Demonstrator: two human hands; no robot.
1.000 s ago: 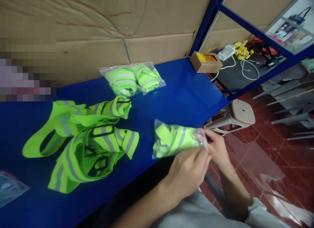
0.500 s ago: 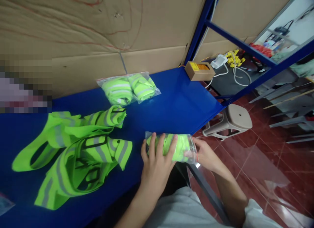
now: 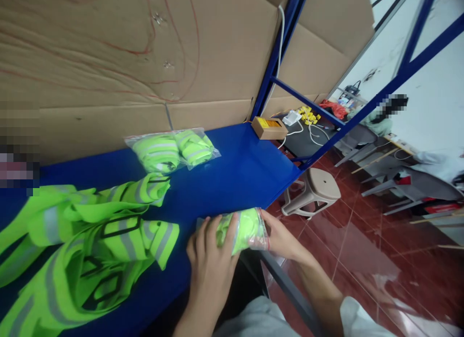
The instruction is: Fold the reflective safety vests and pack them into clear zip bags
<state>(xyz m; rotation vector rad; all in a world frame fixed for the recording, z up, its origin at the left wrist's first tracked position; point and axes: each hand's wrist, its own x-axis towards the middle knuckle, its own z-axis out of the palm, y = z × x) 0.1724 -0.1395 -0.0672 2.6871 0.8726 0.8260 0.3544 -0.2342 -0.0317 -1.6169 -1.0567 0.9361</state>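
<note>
Just below the centre of the frame, a clear bag of yellow-green banded fabric sat at the near edge of the blue surface, its right end apparently out past that edge. The left hand lay over the bag's left part, fingers spread and bent onto the film. The right hand was at the red-edged end; its fingers were mostly hidden, so I could not tell whether they pinched the plastic.

Good handling here probably called for broad, even pressure from the left palm, flattening the roll and easing air toward the red edge, while the right hand steadied that end and kept cloth clear of it. With so much of the bag near the edge, a slip to the floor seemed the main risk; bearing down too hard might have strained the thin film.

The bag looked plump and glossy, creased where it was handled, with a grey band crossing the bright fabric inside. Two filled bags lay higher up, left of centre, and loose fabric bands filled the lower left.
</note>
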